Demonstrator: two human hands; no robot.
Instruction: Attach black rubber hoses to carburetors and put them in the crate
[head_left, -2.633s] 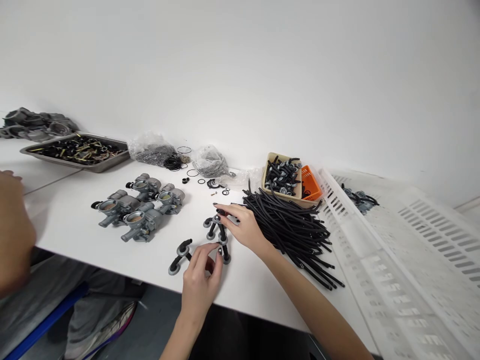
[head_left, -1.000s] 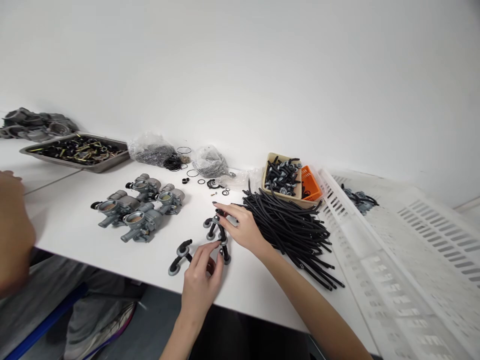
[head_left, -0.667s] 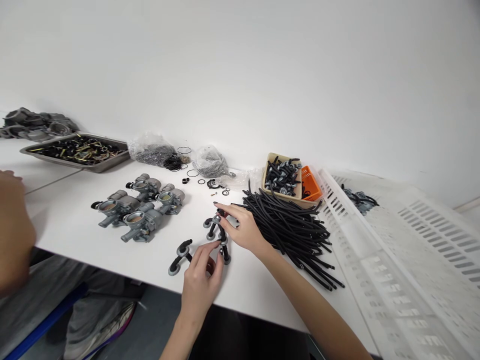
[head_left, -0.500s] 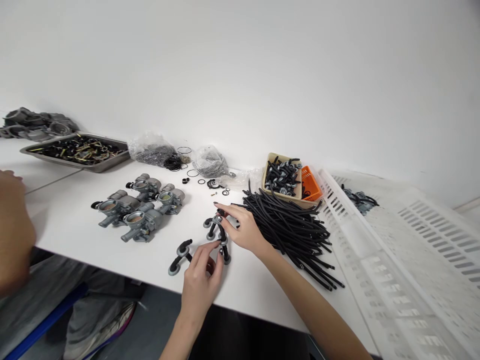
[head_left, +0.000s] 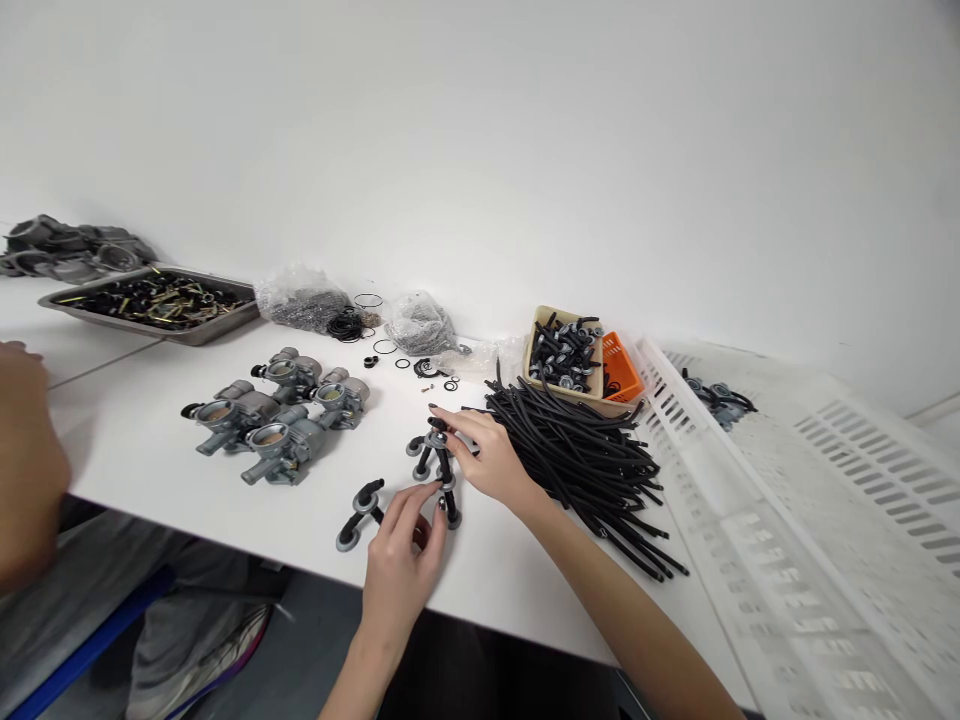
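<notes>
A stack of black tube fittings with round grey caps (head_left: 445, 470) stands upright between my hands. My right hand (head_left: 487, 455) pinches the top fitting near its cap. Lower down, my left hand (head_left: 401, 545) has thumb and fingers closed around the lower part of the stack; its fingers partly hide the contact. More fittings of the same kind lie beside it: one group (head_left: 366, 500) left of my left hand, another (head_left: 416, 446) just behind the stack. To the right of my right hand spreads a heap of cut black hoses (head_left: 577, 460).
Several grey carburetors (head_left: 277, 445) stand to the left. Behind are a metal tray of small parts (head_left: 238, 312), bubble-wrapped bundles (head_left: 300, 295), black O-rings (head_left: 385, 346), a cream bin (head_left: 538, 335) and an orange basket (head_left: 628, 372). White perforated crates (head_left: 765, 560) line the right. Another person's arm (head_left: 30, 465) is at left.
Almost nothing differs. The tip of the top fitting and my right fingertips have shifted very slightly; my left hand keeps its place.
</notes>
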